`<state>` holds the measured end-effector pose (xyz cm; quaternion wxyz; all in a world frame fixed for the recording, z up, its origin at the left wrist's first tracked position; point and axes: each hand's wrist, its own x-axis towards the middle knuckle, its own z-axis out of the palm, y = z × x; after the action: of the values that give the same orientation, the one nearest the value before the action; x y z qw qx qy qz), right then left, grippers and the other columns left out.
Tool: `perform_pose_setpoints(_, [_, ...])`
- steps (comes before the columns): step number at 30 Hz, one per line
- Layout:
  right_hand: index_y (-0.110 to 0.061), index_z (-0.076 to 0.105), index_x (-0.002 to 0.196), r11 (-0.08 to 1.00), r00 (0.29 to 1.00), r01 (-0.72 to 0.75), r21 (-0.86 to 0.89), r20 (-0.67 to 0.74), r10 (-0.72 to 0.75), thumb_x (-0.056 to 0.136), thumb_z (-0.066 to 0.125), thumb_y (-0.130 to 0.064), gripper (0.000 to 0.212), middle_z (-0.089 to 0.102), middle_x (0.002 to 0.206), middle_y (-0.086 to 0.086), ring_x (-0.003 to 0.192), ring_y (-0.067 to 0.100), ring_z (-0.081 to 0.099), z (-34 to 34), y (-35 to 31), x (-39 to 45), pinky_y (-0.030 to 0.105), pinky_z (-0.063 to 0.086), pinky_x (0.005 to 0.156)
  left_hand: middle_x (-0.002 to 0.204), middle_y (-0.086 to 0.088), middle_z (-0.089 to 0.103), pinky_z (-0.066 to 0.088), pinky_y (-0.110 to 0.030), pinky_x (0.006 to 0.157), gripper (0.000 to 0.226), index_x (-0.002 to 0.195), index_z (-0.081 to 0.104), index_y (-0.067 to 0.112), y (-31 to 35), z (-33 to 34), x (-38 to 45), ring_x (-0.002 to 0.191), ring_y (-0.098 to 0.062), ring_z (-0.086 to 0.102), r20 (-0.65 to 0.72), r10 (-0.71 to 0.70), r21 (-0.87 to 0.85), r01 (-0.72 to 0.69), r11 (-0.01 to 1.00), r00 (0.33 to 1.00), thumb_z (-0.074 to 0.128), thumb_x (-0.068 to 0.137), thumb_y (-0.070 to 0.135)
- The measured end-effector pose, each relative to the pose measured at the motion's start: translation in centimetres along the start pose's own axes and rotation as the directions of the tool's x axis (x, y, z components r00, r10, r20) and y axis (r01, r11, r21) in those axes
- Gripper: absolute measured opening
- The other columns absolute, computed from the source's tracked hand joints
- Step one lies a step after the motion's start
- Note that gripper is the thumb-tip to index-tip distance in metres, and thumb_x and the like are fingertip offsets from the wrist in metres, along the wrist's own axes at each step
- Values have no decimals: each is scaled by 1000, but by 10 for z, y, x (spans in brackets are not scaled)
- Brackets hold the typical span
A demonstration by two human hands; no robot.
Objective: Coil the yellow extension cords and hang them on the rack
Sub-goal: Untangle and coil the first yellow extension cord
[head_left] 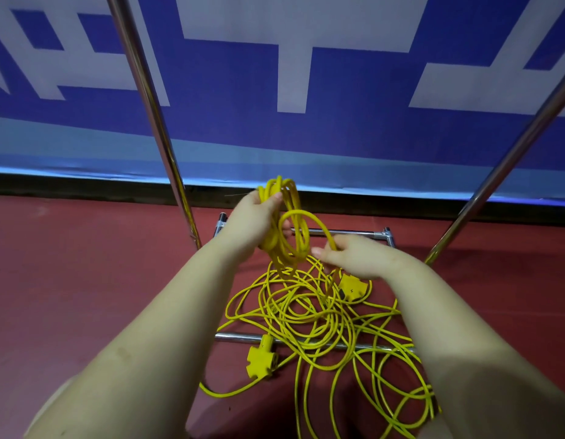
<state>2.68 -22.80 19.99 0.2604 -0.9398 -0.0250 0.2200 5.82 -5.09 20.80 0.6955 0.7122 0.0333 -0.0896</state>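
My left hand (pixel 254 221) grips a bundle of coiled yellow extension cord (pixel 282 198), the loops hanging down past my palm. My right hand (pixel 349 256) pinches a fresh loop of the same cord (pixel 309 217) just right of the bundle. Below both hands a loose tangle of yellow cord (pixel 306 315) lies on the red floor. One yellow socket block (pixel 259 361) sits at the lower left of the tangle. Another socket block (pixel 354 288) lies just under my right hand. The rack's two shiny uprights (pixel 154 122) (pixel 509 160) rise on either side.
The rack's low crossbars (pixel 347 232) (pixel 237 336) lie on the red floor (pixel 85 264), with cord draped over the near one. A blue and white banner wall (pixel 294 74) stands close behind the rack, with a dark strip along its base.
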Motion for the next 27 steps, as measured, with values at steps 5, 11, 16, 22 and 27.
perform_pose_setpoints(5, [-22,52,104,987,990,100,124,-115,-86,97,46,-20,9,65,85,-1,79,16,62,0,9,6,28,45,66,50,-2,56,52,-28,55,21,88,52,9,1,-16,12,43,-14,56,-217,2,-175,-41,984,976,41,101,22])
perform_pose_setpoints(11, [-23,58,83,730,777,499,467,-615,-137,90,59,-9,16,56,72,-7,65,-4,51,-16,-7,-4,9,41,68,58,-6,64,53,-38,73,17,107,45,4,-5,-28,22,53,-19,62,-252,-29,-221,-28,975,967,40,101,20])
perform_pose_setpoints(16, [-23,61,77,760,855,447,471,-474,-209,88,61,-8,18,57,77,-7,70,-4,51,-25,-12,-15,7,38,69,72,-9,64,52,-35,68,14,89,46,10,-10,-22,19,57,-17,64,-192,-25,-113,4,994,981,42,101,17])
perform_pose_setpoints(22, [-23,63,71,890,944,304,341,-232,-234,85,64,-19,15,53,75,3,74,17,44,-34,-2,-21,28,34,70,73,-8,63,50,-31,62,13,91,45,10,-11,-24,22,53,-12,63,-200,-54,-131,28,991,978,40,102,16])
perform_pose_setpoints(27, [-25,63,71,901,942,297,315,-253,-222,88,61,-25,18,53,76,5,72,16,45,-28,-3,-17,29,36,69,72,-9,62,50,-29,58,17,86,46,11,-13,-19,19,44,-7,61,-152,-50,-110,33,993,987,42,101,15])
